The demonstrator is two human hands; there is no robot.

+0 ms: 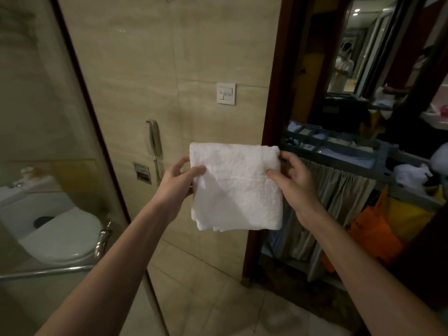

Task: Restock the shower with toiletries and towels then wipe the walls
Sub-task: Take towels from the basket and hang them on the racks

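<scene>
Towel: a folded white towel [236,187] is held up in the air in front of the beige tiled wall [135,69]. It hangs as a rough square with its fold along the top and its layered edges at the bottom.
Left hand: the left hand [179,177] grasps the towel's left edge near the top, with the thumb on the front face and the fingers behind.
Right hand: the right hand [294,177] grasps the towel's right edge near the top corner, with the thumb pressed on the front and the fingers curled round the back.
Wall fittings: a white switch plate [226,93] sits above the towel. A wall phone [154,138] hangs to the towel's left, its cord trailing down. A small metal plate [142,173] is set in the wall just below and left of the phone.
Glass panel: a dark-edged glass panel [48,105] fills the left side. A white toilet [60,234] shows in it, with a chrome handle [103,241] at the panel's lower edge.
Doorway: a dark wooden door frame [274,93] stands right of the wall.
Cart: a grey housekeeping cart [363,151] stands beyond the frame, its top tray divided into compartments of small items. A pleated grey curtain [334,190] hangs below the tray. An orange bag [373,234] and a yellow bag [412,214] hang at the cart's right end.
Background: a person in white [341,69] stands far off above the cart.
Floor: pale tiles [218,299] run below the wall.
</scene>
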